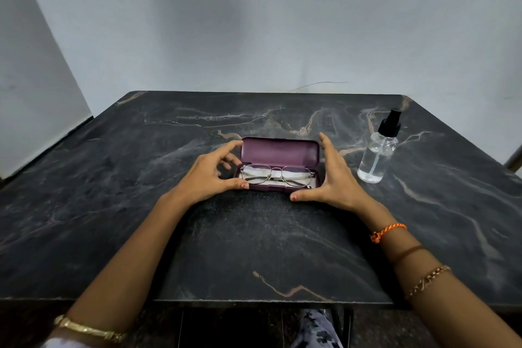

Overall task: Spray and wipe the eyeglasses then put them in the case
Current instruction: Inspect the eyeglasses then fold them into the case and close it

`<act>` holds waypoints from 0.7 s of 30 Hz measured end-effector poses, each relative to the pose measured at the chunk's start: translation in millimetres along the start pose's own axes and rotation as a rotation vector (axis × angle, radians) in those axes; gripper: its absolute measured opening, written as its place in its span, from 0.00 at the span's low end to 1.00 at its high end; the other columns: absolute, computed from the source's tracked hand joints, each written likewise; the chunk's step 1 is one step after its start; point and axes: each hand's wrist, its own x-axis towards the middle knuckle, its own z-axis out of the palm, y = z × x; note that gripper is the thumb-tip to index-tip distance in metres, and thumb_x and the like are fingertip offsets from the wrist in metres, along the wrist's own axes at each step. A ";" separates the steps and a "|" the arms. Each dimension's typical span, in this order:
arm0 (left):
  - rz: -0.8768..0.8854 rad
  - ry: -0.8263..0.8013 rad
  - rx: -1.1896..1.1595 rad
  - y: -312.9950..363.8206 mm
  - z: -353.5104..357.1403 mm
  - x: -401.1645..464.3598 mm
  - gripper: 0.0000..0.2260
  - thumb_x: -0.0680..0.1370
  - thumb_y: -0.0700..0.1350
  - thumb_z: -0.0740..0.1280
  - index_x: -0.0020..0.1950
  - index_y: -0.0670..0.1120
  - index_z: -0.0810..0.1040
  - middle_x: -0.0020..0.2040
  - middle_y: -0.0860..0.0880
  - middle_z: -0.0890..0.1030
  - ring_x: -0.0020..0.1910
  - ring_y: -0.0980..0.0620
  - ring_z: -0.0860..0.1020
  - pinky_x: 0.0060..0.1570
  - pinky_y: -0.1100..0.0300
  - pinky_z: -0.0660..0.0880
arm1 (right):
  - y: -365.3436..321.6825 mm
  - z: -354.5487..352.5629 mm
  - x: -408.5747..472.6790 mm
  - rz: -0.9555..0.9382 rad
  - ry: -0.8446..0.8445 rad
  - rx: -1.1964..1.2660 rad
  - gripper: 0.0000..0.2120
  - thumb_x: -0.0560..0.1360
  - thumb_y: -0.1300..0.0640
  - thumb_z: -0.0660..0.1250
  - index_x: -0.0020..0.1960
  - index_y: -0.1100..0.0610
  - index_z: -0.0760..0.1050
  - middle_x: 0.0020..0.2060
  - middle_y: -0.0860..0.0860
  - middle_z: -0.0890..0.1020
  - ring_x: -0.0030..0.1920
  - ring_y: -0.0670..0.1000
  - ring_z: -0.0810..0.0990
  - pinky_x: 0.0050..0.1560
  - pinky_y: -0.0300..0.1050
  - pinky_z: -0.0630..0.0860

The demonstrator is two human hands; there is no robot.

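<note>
Purple case lies open on the surface, eyeglasses folded inside; my left hand and right hand, both spread wide and empty, flank its ends, likely steadying it.

The left hand hides the case's left end; the tabletop runs past both side edges.

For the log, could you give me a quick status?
Left hand and right hand open, flanking case. Eyeglasses folded inside, lid up. Spray bottle clear right.
</note>
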 end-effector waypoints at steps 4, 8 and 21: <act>0.008 -0.003 -0.061 1.4 -1.0 -0.3 0.39 0.60 0.55 0.76 0.66 0.63 0.60 0.48 0.54 0.79 0.45 0.59 0.74 0.39 0.72 0.70 | 4.2 5.3 2.7 -0.056 0.026 -0.002 0.63 0.54 0.44 0.79 0.75 0.53 0.41 0.74 0.54 0.56 0.73 0.55 0.55 0.71 0.55 0.56; -0.013 -0.002 -0.071 3.2 -0.4 -0.5 0.40 0.57 0.61 0.73 0.63 0.68 0.54 0.46 0.58 0.77 0.42 0.62 0.74 0.38 0.73 0.70 | 4.8 6.2 2.4 -0.102 0.082 0.002 0.63 0.54 0.45 0.80 0.75 0.54 0.41 0.74 0.54 0.58 0.73 0.54 0.57 0.70 0.53 0.56; 0.052 -0.033 -0.012 -2.9 0.3 -0.1 0.35 0.66 0.50 0.76 0.66 0.62 0.61 0.47 0.57 0.75 0.41 0.68 0.71 0.38 0.79 0.66 | 3.8 4.8 -0.9 -0.227 0.161 -0.034 0.48 0.55 0.46 0.79 0.69 0.57 0.62 0.60 0.52 0.69 0.58 0.45 0.67 0.61 0.45 0.68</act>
